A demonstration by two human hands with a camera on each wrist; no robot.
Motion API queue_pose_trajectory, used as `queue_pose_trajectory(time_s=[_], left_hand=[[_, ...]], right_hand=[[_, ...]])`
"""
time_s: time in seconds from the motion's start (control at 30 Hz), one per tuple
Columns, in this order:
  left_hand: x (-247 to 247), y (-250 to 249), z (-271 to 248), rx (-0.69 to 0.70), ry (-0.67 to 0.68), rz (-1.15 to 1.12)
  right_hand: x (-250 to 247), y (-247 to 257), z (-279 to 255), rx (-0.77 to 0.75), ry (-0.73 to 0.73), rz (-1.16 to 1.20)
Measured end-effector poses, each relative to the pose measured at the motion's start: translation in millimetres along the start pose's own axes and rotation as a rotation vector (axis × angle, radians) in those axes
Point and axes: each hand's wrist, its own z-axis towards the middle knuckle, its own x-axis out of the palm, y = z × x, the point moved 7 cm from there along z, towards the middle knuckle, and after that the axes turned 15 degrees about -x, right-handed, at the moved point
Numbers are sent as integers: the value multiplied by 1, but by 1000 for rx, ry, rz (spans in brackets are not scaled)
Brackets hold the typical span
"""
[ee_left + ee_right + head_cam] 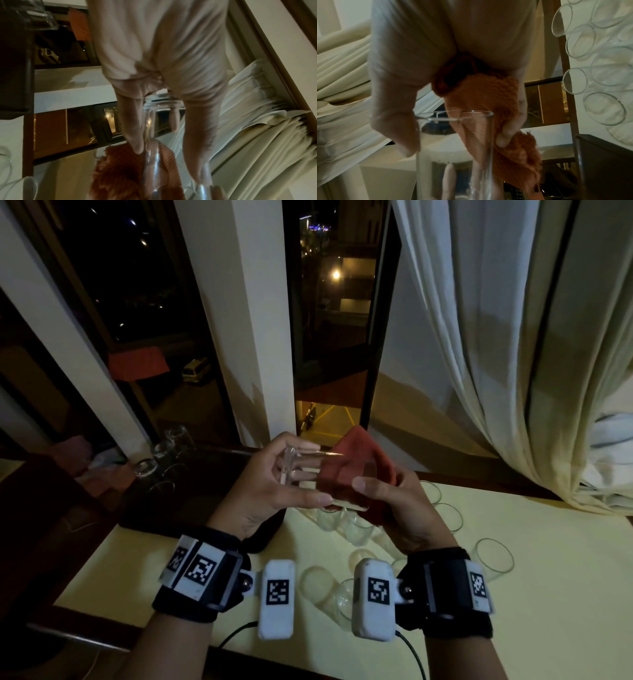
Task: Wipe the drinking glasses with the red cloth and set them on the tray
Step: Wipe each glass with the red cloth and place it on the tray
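I hold a clear drinking glass (329, 477) on its side above the table, between both hands. My left hand (291, 474) grips its thick base end, thumb below and fingers above. My right hand (376, 484) holds the red cloth (359, 453) bunched against the glass's open end, with the thumb pressed on the glass wall. In the left wrist view the glass (152, 135) runs down between my fingers towards the cloth (116, 169). The right wrist view has the cloth (481, 97) draped behind the glass rim (453, 117). The dark tray (205, 494) lies to the left.
Several glasses (147, 467) stand at the tray's far left. Several more glasses (493, 559) stand on the yellow table (513, 628) under and right of my hands, also in the right wrist view (580, 40). A window and a cream curtain (513, 337) are behind.
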Motion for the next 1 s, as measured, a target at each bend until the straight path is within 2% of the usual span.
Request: queue_pose_trajectory(time_s=[0.13, 0.27, 0.37, 0.47, 0.5, 0.57, 0.67, 0.73, 0.83, 1.0], left_hand=[[-7, 6, 0, 29, -72, -54], [-18, 8, 1, 82, -181, -158], [-26, 7, 2, 95, -212, -219], [-24, 10, 3, 94, -200, -225], [-22, 11, 3, 90, -193, -226], [-16, 14, 4, 82, -168, -236], [-10, 14, 4, 95, -129, -264], [-9, 13, 3, 101, -153, -270], [-10, 13, 2, 101, -182, -229], [-7, 14, -2, 70, -136, -159]], right_hand=[[-2, -3, -1, 123, -21, -124], [-23, -3, -7, 171, -218, -267], [-33, 5, -9, 75, -383, -164], [-30, 7, -5, 36, -456, 181], [-24, 9, -3, 37, -440, 269], [-13, 11, -2, 27, -365, 263], [-3, 11, -2, -18, -253, -11], [2, 11, -2, -45, -231, -145], [5, 11, -2, -35, -183, -231], [3, 12, -3, 14, 0, -299]])
